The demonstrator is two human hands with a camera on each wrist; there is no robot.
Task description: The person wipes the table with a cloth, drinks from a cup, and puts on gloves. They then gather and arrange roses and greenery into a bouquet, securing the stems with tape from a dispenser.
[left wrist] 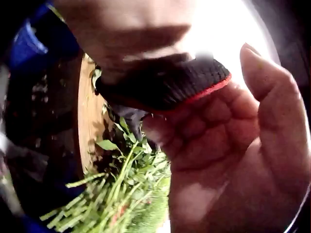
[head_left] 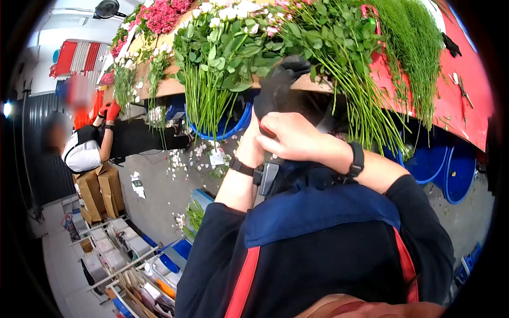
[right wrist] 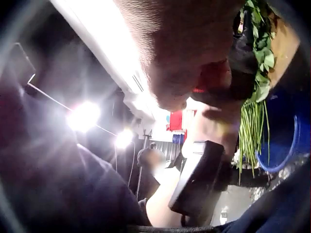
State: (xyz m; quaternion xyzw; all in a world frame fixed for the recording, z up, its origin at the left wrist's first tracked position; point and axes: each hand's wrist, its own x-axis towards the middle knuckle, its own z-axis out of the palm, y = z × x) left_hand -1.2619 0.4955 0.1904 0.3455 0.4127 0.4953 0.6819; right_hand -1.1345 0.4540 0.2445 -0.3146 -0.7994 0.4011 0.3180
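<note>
My left hand point(head_left: 281, 87) wears a black glove, its fingers pointing away over the table's edge, holding nothing visible. Bare, my right hand point(head_left: 297, 135) lies across the left wrist and grips the glove's cuff. In the left wrist view, the fingers of the right hand point(left wrist: 228, 145) curl at the ribbed black cuff point(left wrist: 194, 85) with its red edge. The right wrist view has the right hand point(right wrist: 184, 48) close and dark, above the box-shaped camera point(right wrist: 197, 177) on the left wrist. The left fingertips are hidden there.
White roses point(head_left: 228, 13) and long green stems point(head_left: 207, 100) overhang the table edge, with grassy greenery point(head_left: 413, 58) on the right. Blue buckets point(head_left: 458, 172) stand below. A person in red gloves point(head_left: 87, 153) works at left. Cutters point(head_left: 463, 90) lie on the red tabletop point(head_left: 469, 116).
</note>
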